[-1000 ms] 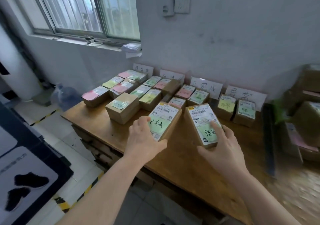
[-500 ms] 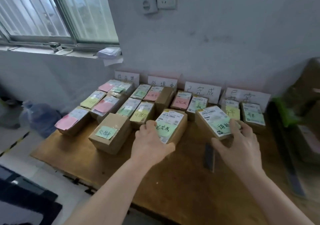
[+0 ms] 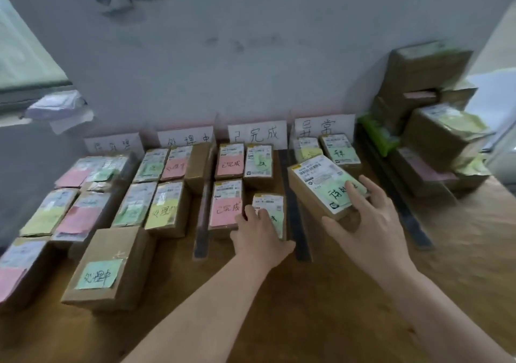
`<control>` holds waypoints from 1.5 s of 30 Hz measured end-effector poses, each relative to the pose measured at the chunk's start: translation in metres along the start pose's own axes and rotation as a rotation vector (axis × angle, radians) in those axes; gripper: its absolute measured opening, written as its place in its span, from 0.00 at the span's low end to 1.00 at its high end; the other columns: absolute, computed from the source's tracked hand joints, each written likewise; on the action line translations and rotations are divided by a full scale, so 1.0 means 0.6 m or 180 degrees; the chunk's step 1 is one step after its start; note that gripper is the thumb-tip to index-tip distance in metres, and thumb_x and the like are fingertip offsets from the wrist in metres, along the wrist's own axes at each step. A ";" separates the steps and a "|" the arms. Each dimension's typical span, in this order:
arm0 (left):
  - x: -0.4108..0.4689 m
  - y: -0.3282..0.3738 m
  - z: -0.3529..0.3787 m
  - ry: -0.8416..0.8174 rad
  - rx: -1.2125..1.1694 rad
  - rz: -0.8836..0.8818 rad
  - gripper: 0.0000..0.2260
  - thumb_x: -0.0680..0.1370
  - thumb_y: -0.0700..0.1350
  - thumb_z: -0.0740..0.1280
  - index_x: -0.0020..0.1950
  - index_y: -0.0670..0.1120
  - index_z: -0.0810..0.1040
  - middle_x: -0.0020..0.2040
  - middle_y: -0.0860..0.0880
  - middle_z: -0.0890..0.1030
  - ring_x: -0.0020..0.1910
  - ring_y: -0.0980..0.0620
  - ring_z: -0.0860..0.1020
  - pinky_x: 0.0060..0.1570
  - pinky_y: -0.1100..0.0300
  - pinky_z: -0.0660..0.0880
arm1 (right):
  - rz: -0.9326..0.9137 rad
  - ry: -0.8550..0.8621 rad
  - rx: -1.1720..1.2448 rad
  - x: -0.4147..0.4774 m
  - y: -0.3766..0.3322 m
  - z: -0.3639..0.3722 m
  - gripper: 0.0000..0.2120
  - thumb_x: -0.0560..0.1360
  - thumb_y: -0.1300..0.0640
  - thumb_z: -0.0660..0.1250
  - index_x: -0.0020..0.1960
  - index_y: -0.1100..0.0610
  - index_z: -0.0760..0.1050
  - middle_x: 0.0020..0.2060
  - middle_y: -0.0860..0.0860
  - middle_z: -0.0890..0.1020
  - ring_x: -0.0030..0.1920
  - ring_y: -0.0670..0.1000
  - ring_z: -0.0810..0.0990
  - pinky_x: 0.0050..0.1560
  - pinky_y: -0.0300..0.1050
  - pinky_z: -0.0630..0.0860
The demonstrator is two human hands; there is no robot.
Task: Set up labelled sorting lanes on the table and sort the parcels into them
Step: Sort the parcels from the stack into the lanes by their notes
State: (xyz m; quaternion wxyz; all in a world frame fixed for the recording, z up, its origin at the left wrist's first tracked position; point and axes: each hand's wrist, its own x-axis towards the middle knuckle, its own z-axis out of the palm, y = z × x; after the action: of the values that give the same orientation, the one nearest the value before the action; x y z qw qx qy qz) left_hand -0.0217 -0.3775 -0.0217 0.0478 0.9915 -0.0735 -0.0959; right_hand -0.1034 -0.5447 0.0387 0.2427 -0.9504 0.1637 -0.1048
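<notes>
We are standing at a wooden table (image 3: pixel 349 292) against a grey wall (image 3: pixel 279 55), where paper signs (image 3: pixel 257 136) and black strips (image 3: pixel 301 246) are marking four lanes of sorted parcels (image 3: pixel 167 209). Our left hand (image 3: pixel 259 237) is curling over a flat parcel (image 3: pixel 269 204) in the third lane. Our right hand (image 3: pixel 368 228) is gripping a tilted parcel (image 3: pixel 318 181), fingers spread, above the fourth lane.

This looks like a parcel sorting room. A wooden table (image 3: pixel 321 320) is covered with parcels (image 3: pixel 106 267), small and brown, with printed labels and coloured notes. Paper signs (image 3: pixel 257 136) stand at the table's back edge. More boxes (image 3: pixel 424 69) are piled right of the table.
</notes>
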 end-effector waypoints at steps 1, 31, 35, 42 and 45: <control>0.000 -0.002 0.007 -0.0171 0.0182 0.0154 0.40 0.68 0.69 0.67 0.72 0.48 0.62 0.69 0.44 0.63 0.66 0.42 0.64 0.59 0.44 0.70 | 0.0021 0.0014 0.0019 -0.001 0.004 0.000 0.37 0.72 0.40 0.68 0.77 0.49 0.59 0.76 0.48 0.55 0.74 0.53 0.55 0.71 0.55 0.60; -0.022 -0.024 -0.100 -0.0525 -0.3895 -0.0688 0.18 0.82 0.61 0.57 0.62 0.51 0.77 0.53 0.53 0.83 0.54 0.54 0.79 0.61 0.51 0.74 | -0.0728 -0.0254 0.0263 0.024 -0.055 0.049 0.43 0.71 0.40 0.70 0.78 0.50 0.54 0.76 0.46 0.54 0.75 0.50 0.53 0.71 0.50 0.62; -0.047 -0.065 -0.125 -0.0613 -0.4767 -0.0874 0.18 0.79 0.62 0.63 0.65 0.55 0.74 0.55 0.53 0.83 0.56 0.51 0.80 0.61 0.49 0.75 | -0.1006 -0.0257 0.0391 0.022 -0.113 0.069 0.44 0.69 0.41 0.73 0.78 0.52 0.56 0.75 0.48 0.57 0.74 0.50 0.54 0.70 0.51 0.63; -0.049 -0.168 -0.140 -0.0074 -0.4993 -0.1214 0.19 0.78 0.47 0.69 0.68 0.49 0.69 0.58 0.49 0.82 0.53 0.50 0.82 0.51 0.52 0.82 | -0.1490 -0.0679 0.0319 0.006 -0.209 0.115 0.46 0.69 0.37 0.70 0.78 0.51 0.53 0.73 0.47 0.56 0.72 0.48 0.57 0.70 0.48 0.62; -0.047 -0.240 -0.150 0.0126 -0.4760 -0.1367 0.21 0.78 0.47 0.69 0.69 0.49 0.68 0.57 0.47 0.82 0.52 0.49 0.83 0.53 0.49 0.81 | -0.1542 -0.0835 0.0288 0.000 -0.253 0.133 0.41 0.72 0.38 0.69 0.78 0.46 0.53 0.73 0.44 0.57 0.72 0.46 0.57 0.71 0.46 0.61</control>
State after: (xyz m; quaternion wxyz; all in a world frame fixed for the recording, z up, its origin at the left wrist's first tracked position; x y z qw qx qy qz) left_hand -0.0116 -0.2242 0.0557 0.6856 0.6898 0.2052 -0.1094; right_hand -0.0418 -0.3849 0.0452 0.2719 -0.9555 -0.1060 -0.0430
